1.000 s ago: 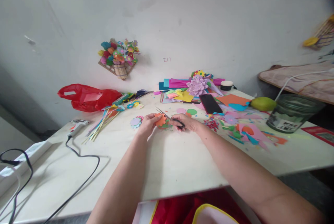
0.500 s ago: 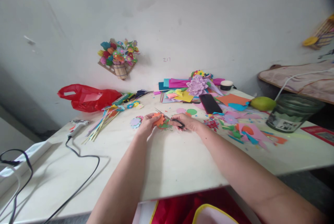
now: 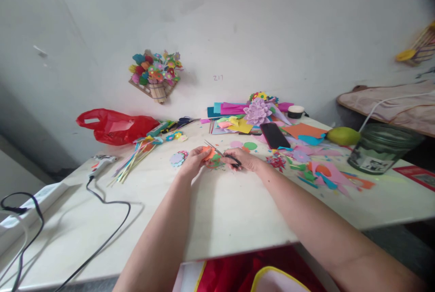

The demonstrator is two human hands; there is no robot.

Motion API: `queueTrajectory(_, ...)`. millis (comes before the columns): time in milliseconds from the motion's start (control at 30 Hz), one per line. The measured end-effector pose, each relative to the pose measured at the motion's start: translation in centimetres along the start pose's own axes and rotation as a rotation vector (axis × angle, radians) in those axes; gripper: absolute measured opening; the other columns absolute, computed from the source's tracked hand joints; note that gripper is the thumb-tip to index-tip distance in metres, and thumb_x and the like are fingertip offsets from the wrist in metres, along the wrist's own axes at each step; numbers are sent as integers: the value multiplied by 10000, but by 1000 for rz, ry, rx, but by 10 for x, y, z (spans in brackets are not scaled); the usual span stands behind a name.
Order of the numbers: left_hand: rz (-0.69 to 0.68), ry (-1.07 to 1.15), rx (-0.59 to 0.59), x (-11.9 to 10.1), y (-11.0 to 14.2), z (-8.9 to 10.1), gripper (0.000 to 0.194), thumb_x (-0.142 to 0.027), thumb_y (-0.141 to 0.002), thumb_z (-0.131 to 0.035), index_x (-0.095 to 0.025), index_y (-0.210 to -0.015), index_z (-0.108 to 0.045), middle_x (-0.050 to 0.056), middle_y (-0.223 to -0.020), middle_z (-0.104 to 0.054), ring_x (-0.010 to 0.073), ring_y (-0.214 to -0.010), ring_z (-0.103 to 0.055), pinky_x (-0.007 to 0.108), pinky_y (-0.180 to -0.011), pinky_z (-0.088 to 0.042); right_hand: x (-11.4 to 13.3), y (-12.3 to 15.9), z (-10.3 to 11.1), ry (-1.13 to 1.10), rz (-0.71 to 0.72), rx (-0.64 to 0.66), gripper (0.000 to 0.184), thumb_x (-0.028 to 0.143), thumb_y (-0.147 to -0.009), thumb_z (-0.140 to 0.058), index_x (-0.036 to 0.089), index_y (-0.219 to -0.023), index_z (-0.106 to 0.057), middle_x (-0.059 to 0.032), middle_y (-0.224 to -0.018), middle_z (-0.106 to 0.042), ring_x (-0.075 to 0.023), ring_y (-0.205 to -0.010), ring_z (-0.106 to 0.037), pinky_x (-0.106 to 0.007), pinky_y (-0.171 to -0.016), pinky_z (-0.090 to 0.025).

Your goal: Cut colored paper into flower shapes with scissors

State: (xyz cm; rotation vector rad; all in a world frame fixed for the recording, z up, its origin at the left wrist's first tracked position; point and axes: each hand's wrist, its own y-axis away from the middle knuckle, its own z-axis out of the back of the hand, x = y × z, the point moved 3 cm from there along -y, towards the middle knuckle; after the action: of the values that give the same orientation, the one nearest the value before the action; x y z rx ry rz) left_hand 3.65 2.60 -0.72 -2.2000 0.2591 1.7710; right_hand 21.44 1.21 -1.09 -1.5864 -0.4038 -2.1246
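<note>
Across the table [image 3: 238, 219] I watch remotely, cutting looks partway done. Both forearms [image 3: 171, 221] extend toward twelve o'clock; the right hand [image 3: 245, 159] grips scissors [image 3: 234, 161] aimed at ten; a layered flower [image 3: 177, 159], apparently finished, lies at nine from the left hand [image 3: 194, 159], which pinches a seemingly half-cut orange piece [image 3: 208, 152].

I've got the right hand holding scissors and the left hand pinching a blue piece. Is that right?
Not quite: the piece in the left hand is orange, not blue, as the head view shows. The right hand does hold scissors.
</note>
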Motion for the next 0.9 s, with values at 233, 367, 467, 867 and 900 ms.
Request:
queueTrajectory(233,44,25,77,1,3,-7,331,-380,-621,-787,-141,-746,-594,-20,-582,-573,77,-454,-485,285,-614,-520,3,1,1,-16,-4,-72,278,422,-740,-624,157,-744,-541,27,-555,-572,-62,-396,-474,-172,-335,-255)
queueTrajectory(367,43,6,87,2,2,-9,345,-374,-595,-804,-136,-727,-592,-25,-568,-562,70,-438,-479,284,-601,-513,1,-3,4,-151,13,-199,313,373,-673,-707,163,-859,-568,34,-590,-587,-72,-447,-506,-171,-381,-312)
queueTrajectory(467,40,-7,88,3,2,-11,374,-368,-572,-820,-126,-756,-602,-5,-605,-599,67,-435,-483,276,-576,-502,0,-6,6,-251,33,-271,375,333,-623,-748,173,-904,-558,44,-579,-571,-87,-461,-511,-179,-388,-323)
queueTrajectory(867,63,-107,123,1,5,-22,354,-321,-581,-805,-151,-729,-532,21,-586,-655,96,-464,-555,195,-444,-360,1,-9,8,-308,101,-346,351,218,-577,-695,172,-898,-560,61,-580,-550,-93,-498,-525,-187,-435,-346)
queueTrajectory(900,66,-105,119,1,5,-22,350,-317,-577,-806,-152,-717,-530,22,-581,-653,95,-457,-550,198,-444,-361,0,-9,8,-302,93,-344,350,215,-578,-691,174,-900,-560,60,-584,-552,-94,-500,-526,-187,-434,-344)
